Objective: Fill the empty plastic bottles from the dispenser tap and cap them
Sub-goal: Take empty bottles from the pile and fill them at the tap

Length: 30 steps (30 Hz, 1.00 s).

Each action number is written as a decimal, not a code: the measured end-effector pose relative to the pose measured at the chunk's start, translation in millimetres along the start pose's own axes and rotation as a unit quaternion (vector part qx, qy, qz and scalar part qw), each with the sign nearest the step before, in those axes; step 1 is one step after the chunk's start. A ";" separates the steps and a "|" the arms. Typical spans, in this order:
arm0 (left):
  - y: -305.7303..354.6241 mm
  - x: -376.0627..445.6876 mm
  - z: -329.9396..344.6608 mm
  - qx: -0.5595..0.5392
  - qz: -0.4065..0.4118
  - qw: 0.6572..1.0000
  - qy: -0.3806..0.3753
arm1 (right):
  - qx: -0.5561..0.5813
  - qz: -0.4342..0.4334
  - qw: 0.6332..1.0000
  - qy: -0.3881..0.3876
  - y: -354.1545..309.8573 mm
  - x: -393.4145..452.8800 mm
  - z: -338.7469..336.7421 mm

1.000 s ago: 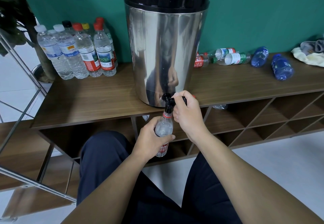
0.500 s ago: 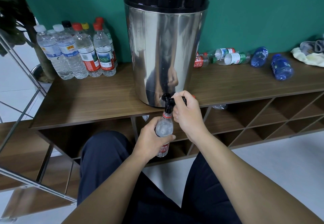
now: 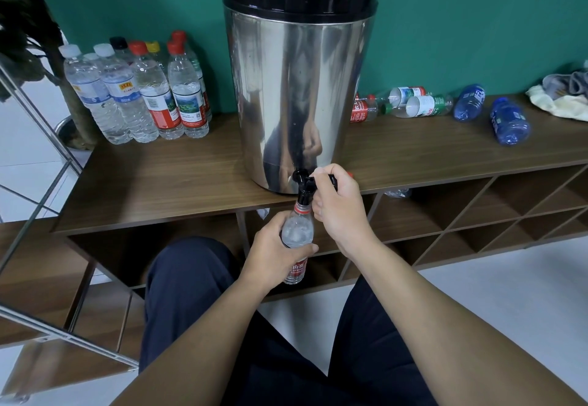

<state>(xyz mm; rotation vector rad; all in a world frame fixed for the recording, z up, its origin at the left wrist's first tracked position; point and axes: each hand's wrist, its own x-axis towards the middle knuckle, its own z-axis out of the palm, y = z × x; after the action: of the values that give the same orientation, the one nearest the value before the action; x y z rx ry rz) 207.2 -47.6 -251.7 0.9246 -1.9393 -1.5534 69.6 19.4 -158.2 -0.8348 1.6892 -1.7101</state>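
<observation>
Step in hand: I am filling one bottle (image 3: 297, 234) at the tap (image 3: 304, 184) of the steel dispenser (image 3: 296, 87); capping comes after, by my judgement
Left hand (image 3: 275, 251): my fingers curl round the bottle's shoulder and upper body, thumb across the front, holding it upright under the spout
Right hand (image 3: 339, 203): my fingers are clenched round the black tap lever at 3 o'clock of the spout; something red peeps out at 3 o'clock of my knuckles, and I cannot tell whether it is the cap
Bottle's place: it hangs off the front edge of the wooden shelf (image 3: 178, 179), its red neck ring right at the spout mouth, at 6 o'clock of the dispenser
Fill level: the shoulder looks frosted with water, but my palm hides the body, so I cannot tell how full it is
Doing it well: I should keep the neck square under the spout, not tilted, and hold firmly without squeezing, since thin plastic will give and push water out
When to stop: I should watch the neck and let go of the lever just short of the rim
Risk: an overfill would run down onto my trousers (image 3: 191, 294)
Done so far: capped full bottles (image 3: 143, 94) stand at 9 o'clock of the dispenser
Left to do: empty bottles (image 3: 445, 106) lie on their sides at 3 o'clock
</observation>
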 end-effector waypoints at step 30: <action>0.4 -0.9 0.2 -0.005 0.008 1.000 -0.003 | -0.055 -0.036 0.998 0.023 2.2 1.5 -0.7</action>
<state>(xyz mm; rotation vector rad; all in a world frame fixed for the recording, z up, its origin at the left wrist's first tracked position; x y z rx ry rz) 207.6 -46.8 -251.3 0.8984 -1.9374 -1.5572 68.0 18.7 -160.4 -0.9236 1.8179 -1.7076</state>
